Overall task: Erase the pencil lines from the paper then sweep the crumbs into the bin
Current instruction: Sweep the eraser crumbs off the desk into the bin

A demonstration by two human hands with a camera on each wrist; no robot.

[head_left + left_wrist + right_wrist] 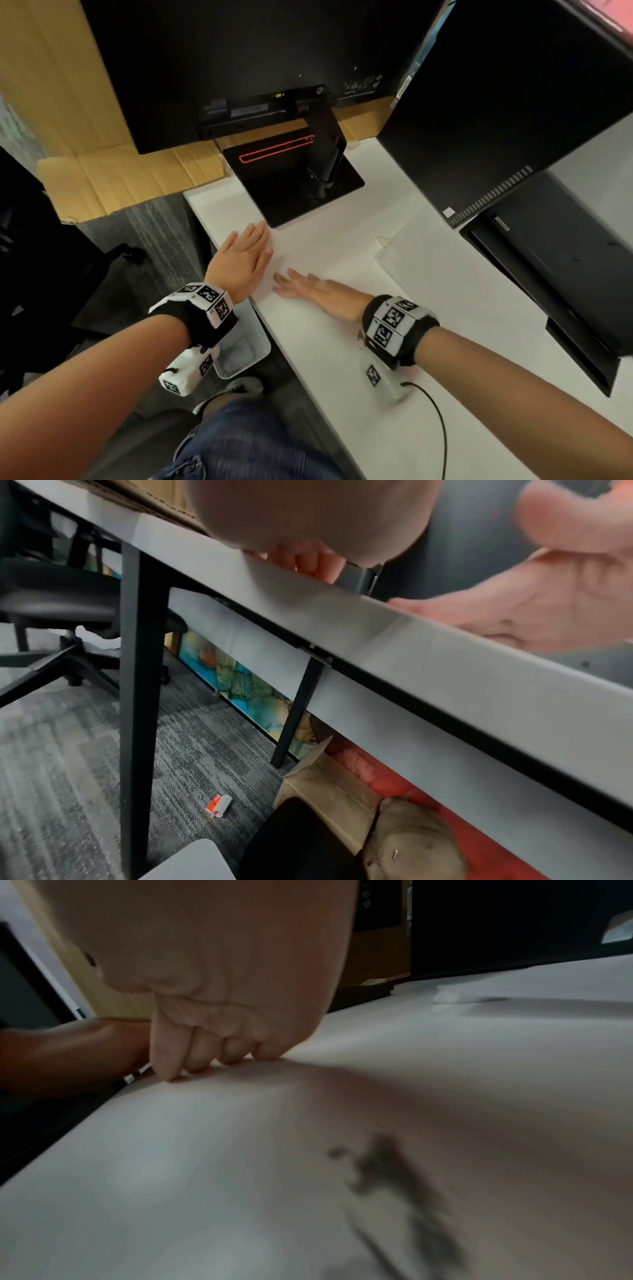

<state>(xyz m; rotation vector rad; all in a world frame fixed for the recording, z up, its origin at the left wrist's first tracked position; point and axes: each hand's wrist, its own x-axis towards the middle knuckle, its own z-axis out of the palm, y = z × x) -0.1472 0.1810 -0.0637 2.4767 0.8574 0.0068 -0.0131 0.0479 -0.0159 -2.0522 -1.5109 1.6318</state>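
Note:
My left hand is held at the left edge of the white desk, fingers straight, holding nothing. My right hand lies flat on the desk just right of it, fingers pointing left. In the right wrist view its fingertips touch the desk top. Dark crumbs lie on the desk by my right wrist and show as a blurred smear of crumbs close to the camera. The white paper lies further right. A pale bin stands on the floor below the desk edge, under my left wrist.
A monitor stand sits just beyond my hands, with monitor backs above and at right. A black cable runs along the near desk. Cardboard leans at left. On the carpet lie a small orange-white box and an office chair.

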